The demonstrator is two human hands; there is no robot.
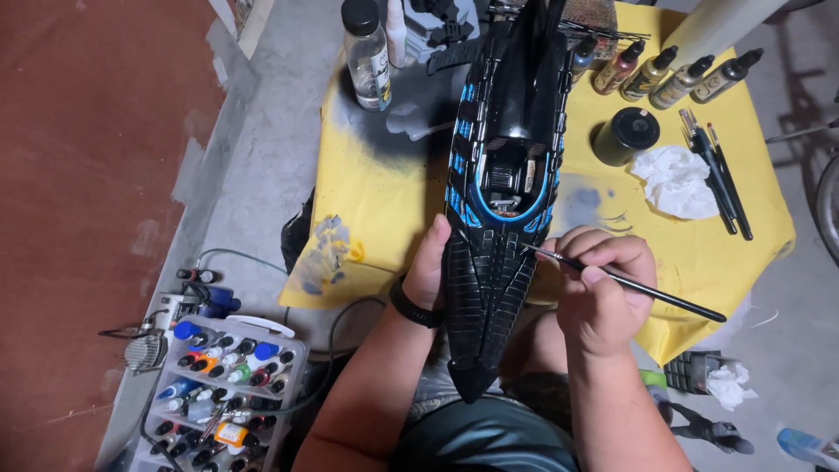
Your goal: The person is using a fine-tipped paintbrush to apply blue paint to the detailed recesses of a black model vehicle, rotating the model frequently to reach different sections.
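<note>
A long black model ship hull [500, 175] with blue painted panels lies lengthwise over a yellow-covered table [367, 192], its pointed end toward me. My left hand [430, 267], with a black wristband, cups the hull's left side near the pointed end. My right hand [601, 284] pinches a thin black paintbrush [647, 288]; the brush tip touches the hull's right edge just below the blue curved band.
Several small paint bottles [664, 74] lie at the table's back right, beside a dark round jar [626, 135], a crumpled white tissue [677, 179] and spare brushes [721, 179]. A clear bottle [367, 54] stands back left. A clear box of paint bottles [223, 393] sits on the floor at left.
</note>
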